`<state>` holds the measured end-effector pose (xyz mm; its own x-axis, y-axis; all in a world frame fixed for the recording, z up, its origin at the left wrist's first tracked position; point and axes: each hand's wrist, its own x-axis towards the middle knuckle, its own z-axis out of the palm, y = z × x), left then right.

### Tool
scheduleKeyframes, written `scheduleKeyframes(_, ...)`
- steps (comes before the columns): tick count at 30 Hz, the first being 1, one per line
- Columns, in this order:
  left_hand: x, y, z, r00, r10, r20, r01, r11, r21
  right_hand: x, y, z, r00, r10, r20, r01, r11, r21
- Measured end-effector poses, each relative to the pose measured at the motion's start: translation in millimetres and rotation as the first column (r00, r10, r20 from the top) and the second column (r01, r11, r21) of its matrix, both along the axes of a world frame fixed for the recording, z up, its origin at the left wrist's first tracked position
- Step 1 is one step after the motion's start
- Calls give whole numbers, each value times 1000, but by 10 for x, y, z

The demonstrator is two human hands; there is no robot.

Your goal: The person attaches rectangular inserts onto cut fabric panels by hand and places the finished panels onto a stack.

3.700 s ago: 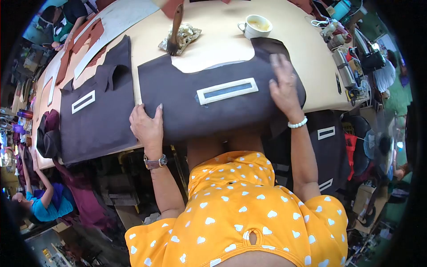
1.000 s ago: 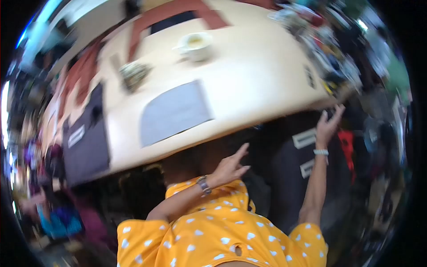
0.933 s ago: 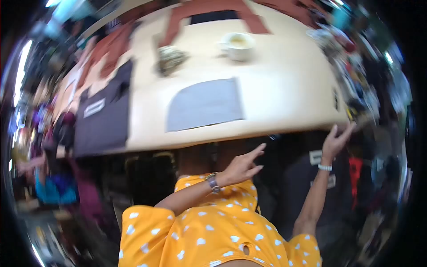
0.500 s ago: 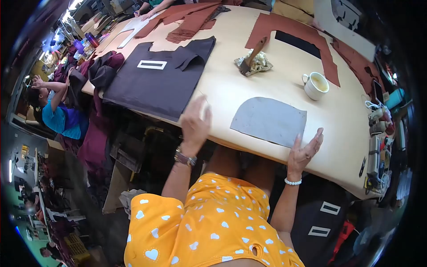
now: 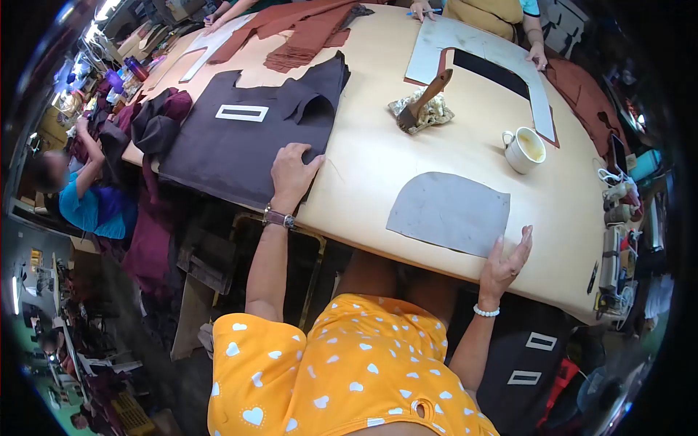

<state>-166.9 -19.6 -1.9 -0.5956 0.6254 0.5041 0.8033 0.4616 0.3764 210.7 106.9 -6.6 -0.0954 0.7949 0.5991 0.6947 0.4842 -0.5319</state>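
My left hand [image 5: 293,174] rests at the near right edge of a stack of dark fabric panels [image 5: 218,149], thumb apart from its bent fingers. The top panel has a white-framed slot [image 5: 241,112], and its right flap curls up. Beside the near right corner of a grey rounded piece [image 5: 449,212], my right hand [image 5: 504,261] is open, fingers stretched and palm turned inward. The grey piece lies flat on the pale table [image 5: 363,196]. Farther back, a brush [image 5: 425,100] lies on a crumpled wad [image 5: 429,112], left of a white cup [image 5: 523,150] with yellowish contents.
Across the table, a co-worker's hands [image 5: 536,57] are at a pale template [image 5: 436,47] over rust-coloured fabric [image 5: 556,131]. More rust strips [image 5: 298,43] lie at the back. A person in blue [image 5: 98,196] handles dark cloth at left. Tools and cables [image 5: 616,240] crowd the right edge.
My left hand has moved left and up onto the dark panels, whose right flap now curls more. My right hand stays near the grey piece. Across the table, the template now lies over the rust-coloured fabric.
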Motion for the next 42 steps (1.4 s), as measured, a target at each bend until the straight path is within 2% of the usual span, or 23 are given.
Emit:
scheduleKeyframes(7,-137,-47,-48,995,-68,79,60,993,97,4,29,-41,1000,16,-13,-16,1000,0)
scheduleKeyframes(10,-221,-40,-56,983,-42,177,30,997,69,-1,21,-24,1000,6,-7,-6,1000,-13)
scheduleKeyframes(11,-266,-23,-37,957,-57,284,26,993,112,-6,19,-15,1000,8,-8,-8,1000,-18)
scheduleKeyframes(13,-392,25,36,870,-95,484,0,981,193,-11,11,0,1000,14,-10,-14,1000,-27)
scheduleKeyframes(14,-467,46,95,834,-151,531,14,967,253,-12,12,-4,1000,18,-19,-19,999,-38)
scheduleKeyframes(15,-530,58,163,735,-283,615,52,929,365,-12,16,-10,999,20,-28,-21,999,-47)
scheduleKeyframes(17,-477,119,354,432,-589,683,127,789,601,-3,8,-9,999,19,-38,-21,998,-55)
scheduleKeyframes(18,-255,108,587,372,-573,731,163,815,556,-14,5,-6,999,17,-41,-20,998,-51)
scheduleKeyframes(20,-4,162,525,404,-517,755,336,851,404,-30,-8,14,999,39,-35,-40,998,-38)
scheduleKeyframes(22,362,209,478,445,-507,738,474,833,286,-32,-30,49,997,76,-16,-76,997,-21)
scheduleKeyframes(24,772,203,379,475,-535,698,555,798,234,-180,-110,83,968,186,-166,-211,966,-151)
scheduleKeyframes(26,1112,175,359,461,-553,694,618,761,196,-384,-227,236,920,355,-168,-392,852,-347)
scheduleKeyframes(27,1213,176,323,512,-518,686,672,738,56,-513,-279,328,891,397,-219,-453,800,-393)
scheduleKeyframes(29,1471,148,114,622,-710,330,695,695,185,-675,-305,443,853,445,-273,-521,711,-471)
scheduleKeyframes(30,1560,112,84,573,-709,411,719,676,162,-721,-296,475,847,456,-274,-530,678,-510)
scheduleKeyframes(31,1645,98,84,571,-720,393,726,667,166,-739,-264,486,839,468,-277,-538,642,-546)
scheduleKeyframes(34,1913,68,61,565,-750,344,743,643,184,-760,-120,259,894,434,-112,-440,803,-402)
scheduleKeyframes(37,2203,87,8,495,-802,335,802,570,179,-658,27,313,934,313,-173,-358,836,-416)
scheduleKeyframes(38,2307,114,18,464,-833,303,828,529,185,-615,91,290,957,246,-157,-287,889,-357)
scheduleKeyframes(42,2744,187,-1,335,-893,301,892,403,203,-290,399,176,994,91,-57,-104,942,-318)
